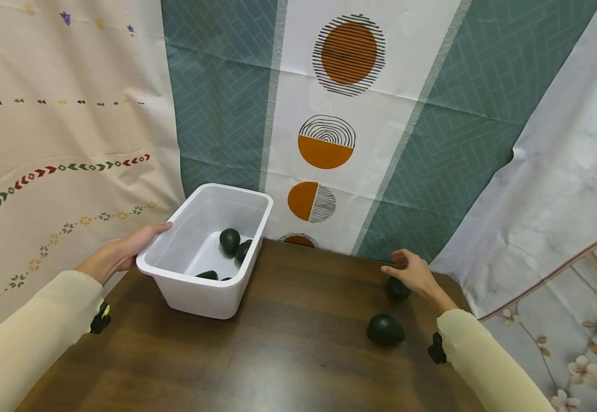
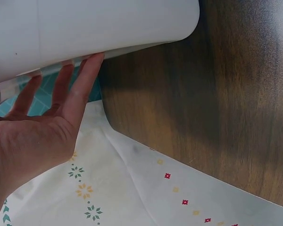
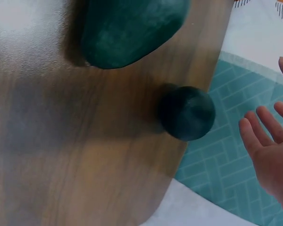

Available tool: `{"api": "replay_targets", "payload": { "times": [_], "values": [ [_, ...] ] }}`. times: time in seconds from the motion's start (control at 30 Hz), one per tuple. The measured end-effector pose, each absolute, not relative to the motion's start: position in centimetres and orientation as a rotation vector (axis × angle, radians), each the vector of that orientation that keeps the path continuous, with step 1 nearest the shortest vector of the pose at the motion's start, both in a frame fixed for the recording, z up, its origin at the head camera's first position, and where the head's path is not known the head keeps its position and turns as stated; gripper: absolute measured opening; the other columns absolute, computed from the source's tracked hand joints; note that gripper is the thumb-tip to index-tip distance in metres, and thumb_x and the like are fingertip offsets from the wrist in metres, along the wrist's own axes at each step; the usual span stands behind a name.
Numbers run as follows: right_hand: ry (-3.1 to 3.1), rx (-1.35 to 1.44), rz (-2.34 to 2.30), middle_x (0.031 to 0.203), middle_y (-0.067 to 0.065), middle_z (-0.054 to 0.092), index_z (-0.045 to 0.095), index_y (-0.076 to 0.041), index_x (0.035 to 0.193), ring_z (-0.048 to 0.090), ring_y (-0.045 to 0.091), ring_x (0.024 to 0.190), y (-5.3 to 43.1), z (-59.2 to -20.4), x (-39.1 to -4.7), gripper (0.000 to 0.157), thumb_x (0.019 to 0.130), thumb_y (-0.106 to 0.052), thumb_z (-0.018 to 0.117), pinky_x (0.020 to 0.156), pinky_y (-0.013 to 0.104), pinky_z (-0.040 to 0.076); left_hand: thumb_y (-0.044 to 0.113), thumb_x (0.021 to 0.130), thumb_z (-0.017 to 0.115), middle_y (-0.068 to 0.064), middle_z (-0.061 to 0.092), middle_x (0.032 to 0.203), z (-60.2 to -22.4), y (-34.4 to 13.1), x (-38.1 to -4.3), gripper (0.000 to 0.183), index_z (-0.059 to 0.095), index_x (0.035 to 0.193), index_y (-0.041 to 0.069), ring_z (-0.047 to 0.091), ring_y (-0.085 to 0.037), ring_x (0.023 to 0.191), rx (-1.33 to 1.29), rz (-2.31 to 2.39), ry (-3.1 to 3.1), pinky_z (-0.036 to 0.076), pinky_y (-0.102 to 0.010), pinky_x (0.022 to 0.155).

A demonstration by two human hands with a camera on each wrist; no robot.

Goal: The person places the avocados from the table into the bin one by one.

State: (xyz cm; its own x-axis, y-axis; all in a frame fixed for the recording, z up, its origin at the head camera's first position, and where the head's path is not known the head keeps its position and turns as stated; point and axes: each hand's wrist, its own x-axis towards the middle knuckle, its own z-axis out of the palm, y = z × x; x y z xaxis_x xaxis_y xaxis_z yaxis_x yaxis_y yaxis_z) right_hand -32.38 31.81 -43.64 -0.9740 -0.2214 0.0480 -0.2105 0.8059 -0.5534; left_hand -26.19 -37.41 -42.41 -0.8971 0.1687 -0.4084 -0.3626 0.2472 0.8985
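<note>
My left hand (image 1: pixel 129 245) holds the left rim of a white plastic tub (image 1: pixel 195 297), its thumb at the rim. In the left wrist view, the fingers (image 2: pixel 82 89) reach up against the tub's outer side. Several dark green avocados (image 1: pixel 229 241) lie in the tub. On the right, my right hand (image 1: pixel 415 276) hovers with fingers spread over an avocado (image 1: pixel 398 290) near the table's back edge, which it partly hides. A second avocado (image 1: pixel 386 330) lies closer to me. The right wrist view shows a gap between the hand (image 3: pixel 273 155) and the farther avocado (image 3: pixel 188 114).
The brown wooden table (image 1: pixel 298 343) carries the tub at back left. Behind it hangs a teal and white patterned cloth (image 1: pixel 324 223). A cream cloth (image 1: pixel 71 143) closes the left side, and a floral cloth (image 1: pixel 576 309) hangs at the right.
</note>
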Motion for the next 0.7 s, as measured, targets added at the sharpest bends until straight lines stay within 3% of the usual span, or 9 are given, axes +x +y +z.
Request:
{"api": "replay_targets", "payload": {
  "times": [0.7],
  "values": [
    [3.035,-0.218,-0.85,0.135,0.036,0.059,0.054,0.012,0.139,0.058,0.051,0.124,33.5,-46.4,-31.8,0.066,0.099,-0.035,0.077,0.102,0.064,0.048,0.06,0.111,0.031,-0.021,0.056,0.135,-42.3,-37.3,-26.1,0.08,0.019,0.162,-0.001,0.064,-0.031,0.115,-0.167,1.686,2.115,0.057,-0.05,0.093]
  ]
}}
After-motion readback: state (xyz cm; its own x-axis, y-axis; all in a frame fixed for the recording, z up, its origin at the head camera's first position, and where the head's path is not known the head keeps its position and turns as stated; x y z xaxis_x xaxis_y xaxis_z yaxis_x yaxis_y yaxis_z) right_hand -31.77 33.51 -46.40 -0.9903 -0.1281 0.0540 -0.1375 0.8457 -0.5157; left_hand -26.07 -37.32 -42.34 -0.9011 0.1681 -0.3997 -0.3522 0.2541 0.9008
